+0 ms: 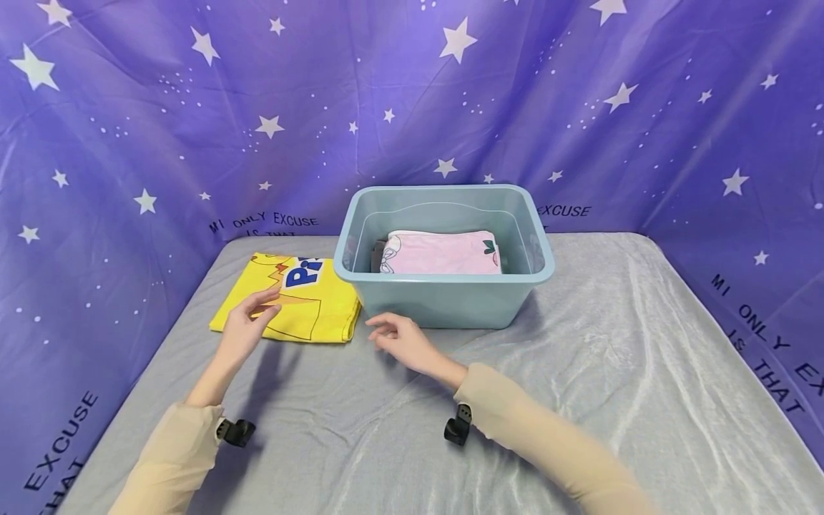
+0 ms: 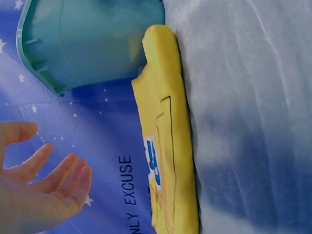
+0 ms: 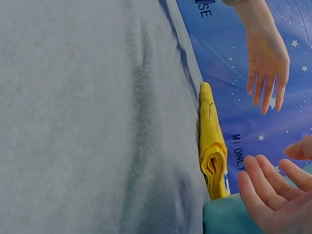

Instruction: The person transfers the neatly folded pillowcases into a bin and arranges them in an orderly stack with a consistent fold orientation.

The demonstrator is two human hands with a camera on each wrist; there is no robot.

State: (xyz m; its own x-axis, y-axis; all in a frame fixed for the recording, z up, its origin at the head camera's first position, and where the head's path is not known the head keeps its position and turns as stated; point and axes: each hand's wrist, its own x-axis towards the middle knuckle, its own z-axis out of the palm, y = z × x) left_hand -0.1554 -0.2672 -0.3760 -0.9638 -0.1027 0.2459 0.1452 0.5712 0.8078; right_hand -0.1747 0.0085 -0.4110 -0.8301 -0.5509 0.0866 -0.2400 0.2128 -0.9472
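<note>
A folded yellow cloth item (image 1: 328, 307) with blue lettering lies on the grey surface, left of a blue-green plastic bin (image 1: 444, 304). My left hand (image 1: 247, 322) hovers above the near left part of the yellow cloth, fingers loosely bent and holding nothing. In front of the bin's near left corner, my right hand (image 1: 405, 343) hangs in the air with relaxed fingers, also without anything in it. The right wrist view shows the rolled layers at the end of the yellow cloth (image 3: 212, 151). Inside the bin rests a folded pink cloth (image 1: 444, 252).
Beside the pink cloth in the bin, a dark grey piece (image 1: 376, 256) shows at the left. A grey, slightly wrinkled cloth (image 1: 599, 400) covers the surface. Behind it and at the sides hangs a purple curtain (image 1: 386, 86) with white stars. Both wrists carry small black cameras (image 1: 237, 433).
</note>
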